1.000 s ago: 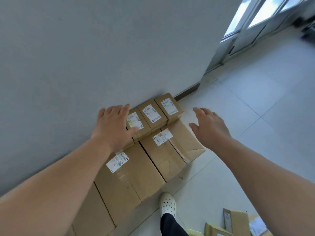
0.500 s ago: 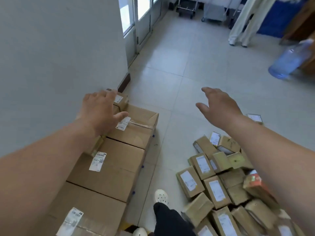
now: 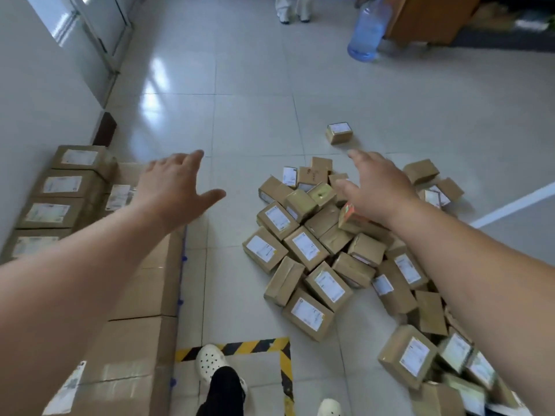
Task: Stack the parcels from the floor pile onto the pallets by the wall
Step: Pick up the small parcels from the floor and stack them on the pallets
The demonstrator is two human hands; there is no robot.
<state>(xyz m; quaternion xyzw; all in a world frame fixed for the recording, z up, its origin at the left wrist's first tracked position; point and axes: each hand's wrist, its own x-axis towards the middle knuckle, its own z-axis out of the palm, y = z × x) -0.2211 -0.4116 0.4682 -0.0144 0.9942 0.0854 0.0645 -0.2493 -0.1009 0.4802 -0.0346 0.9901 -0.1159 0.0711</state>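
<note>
Since a second ago the view has swung away from the wall and the stacked boxes, across the floor, so that the loose pile now fills the right half of the picture; both hands have left the stack and travel with the turn. The left hand [image 3: 172,187] hangs over the outer edge of the large cartons [image 3: 141,295] that line the wall, fingers spread and holding nothing. The right hand [image 3: 377,187] reaches out above the far side of the floor pile [image 3: 330,265], fingers likewise splayed and empty, not yet touching any parcel. Along the wall edge a row of small labelled parcels [image 3: 58,187] sits on top of the large cartons, which I take to be the stack on the pallets; the pallets themselves cannot be made out. One stray parcel [image 3: 339,132] lies alone on the tiles beyond the pile. Most of the pile is unmoved, so the task looks to be in its early or middle part. The turn means one placement is finished and the next pick is starting: the hands will need to come down onto a parcel near the top of the heap, where lifting one is least likely to topple its neighbours. A white shoe [image 3: 210,363] stands by the yellow-and-black floor tape [image 3: 258,346].
</note>
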